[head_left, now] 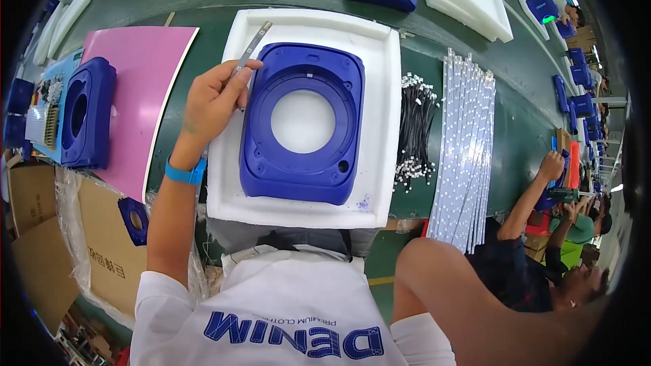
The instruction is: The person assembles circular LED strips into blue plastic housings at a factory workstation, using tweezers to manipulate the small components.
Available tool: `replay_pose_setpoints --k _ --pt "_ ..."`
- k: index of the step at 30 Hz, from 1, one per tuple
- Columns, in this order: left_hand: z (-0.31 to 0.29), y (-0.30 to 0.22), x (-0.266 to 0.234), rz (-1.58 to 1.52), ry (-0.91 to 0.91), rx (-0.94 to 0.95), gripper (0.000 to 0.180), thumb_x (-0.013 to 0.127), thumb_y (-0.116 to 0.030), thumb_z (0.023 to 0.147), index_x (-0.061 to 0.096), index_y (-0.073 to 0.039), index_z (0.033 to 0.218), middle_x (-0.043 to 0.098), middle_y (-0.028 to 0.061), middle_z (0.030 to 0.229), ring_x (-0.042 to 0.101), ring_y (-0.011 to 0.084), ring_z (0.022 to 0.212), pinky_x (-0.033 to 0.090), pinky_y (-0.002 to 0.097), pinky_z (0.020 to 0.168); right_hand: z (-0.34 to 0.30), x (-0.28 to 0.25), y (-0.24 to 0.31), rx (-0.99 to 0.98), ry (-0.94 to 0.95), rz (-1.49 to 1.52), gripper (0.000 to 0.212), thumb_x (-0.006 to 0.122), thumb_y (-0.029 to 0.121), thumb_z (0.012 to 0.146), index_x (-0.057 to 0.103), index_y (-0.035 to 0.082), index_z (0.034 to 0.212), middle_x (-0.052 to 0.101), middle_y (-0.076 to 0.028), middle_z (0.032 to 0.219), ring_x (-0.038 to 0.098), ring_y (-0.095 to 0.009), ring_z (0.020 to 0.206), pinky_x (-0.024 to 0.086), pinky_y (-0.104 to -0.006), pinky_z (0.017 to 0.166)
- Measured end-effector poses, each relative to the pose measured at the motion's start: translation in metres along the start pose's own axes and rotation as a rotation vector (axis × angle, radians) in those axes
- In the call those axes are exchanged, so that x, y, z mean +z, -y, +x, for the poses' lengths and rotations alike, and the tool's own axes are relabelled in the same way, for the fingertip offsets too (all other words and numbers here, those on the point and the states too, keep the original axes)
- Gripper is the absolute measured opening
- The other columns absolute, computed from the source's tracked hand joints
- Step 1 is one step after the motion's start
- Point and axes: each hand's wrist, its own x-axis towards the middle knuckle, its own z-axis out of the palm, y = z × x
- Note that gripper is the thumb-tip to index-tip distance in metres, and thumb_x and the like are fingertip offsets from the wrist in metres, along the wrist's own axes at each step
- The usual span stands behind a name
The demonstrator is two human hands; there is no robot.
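My left hand (211,103) pinches a narrow LED strip (256,42) between thumb and fingers. The strip's free end points up past the top left corner of a blue plastic housing (254,163). My fingertips are at the housing's left edge; whether they touch it, I cannot tell. With its large round opening upward, the housing lies in a white foam tray (388,129). My right arm (441,264) is bent up close to the camera, and its hand is out of view.
Right of the tray lie a bundle of black cables with white connectors (415,129) and a stack of LED strips (464,149). Another blue housing (102,108) stands at left beside a pink sheet (139,88). Co-workers sit at right, one arm (525,200) reaching over the bench.
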Motion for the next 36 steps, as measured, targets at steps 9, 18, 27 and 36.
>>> replay_pose_setpoints --k 9,18,27,36 --pt "0.005 -0.007 0.009 -0.001 0.025 0.011 0.027 0.061 -0.021 0.11 0.076 -0.004 0.123 0.055 -0.0057 0.068 0.046 0.0027 0.061 0.036 0.0217 0.056 0.013 0.007 -0.025 -0.031 -0.124 -0.069 0.054 0.059 0.046 0.098 0.063 0.0 0.127 0.06 -0.016 0.132 0.058 -0.024 0.115 0.056 -0.039 0.082" --pt "0.002 -0.002 0.002 0.014 0.019 0.018 0.027 0.061 -0.022 0.11 0.076 -0.004 0.123 0.056 -0.0055 0.068 0.047 0.0024 0.061 0.037 0.0212 0.056 -0.001 -0.005 -0.001 -0.049 -0.182 -0.118 0.055 0.06 0.045 0.097 0.063 -0.001 0.127 0.061 -0.017 0.13 0.058 -0.024 0.112 0.055 -0.0408 0.083" --pt "0.022 -0.005 0.019 -0.013 0.078 0.041 0.028 0.062 -0.024 0.109 0.076 -0.005 0.125 0.056 -0.0058 0.068 0.044 0.0018 0.059 0.033 0.0207 0.053 0.024 -0.026 -0.035 -0.054 -0.368 -0.252 0.056 0.06 0.044 0.096 0.063 -0.002 0.127 0.061 -0.018 0.128 0.059 -0.024 0.109 0.055 -0.0427 0.085" --pt "0.005 0.005 0.005 -0.015 0.024 0.056 0.032 0.059 -0.026 0.111 0.075 -0.004 0.129 0.052 -0.0068 0.067 0.042 0.002 0.06 0.031 0.021 0.055 0.027 -0.091 -0.123 0.582 -0.09 -1.141 0.022 0.07 0.017 0.101 0.076 -0.003 0.11 0.076 -0.008 0.103 0.069 -0.014 0.086 0.052 -0.0268 0.073"
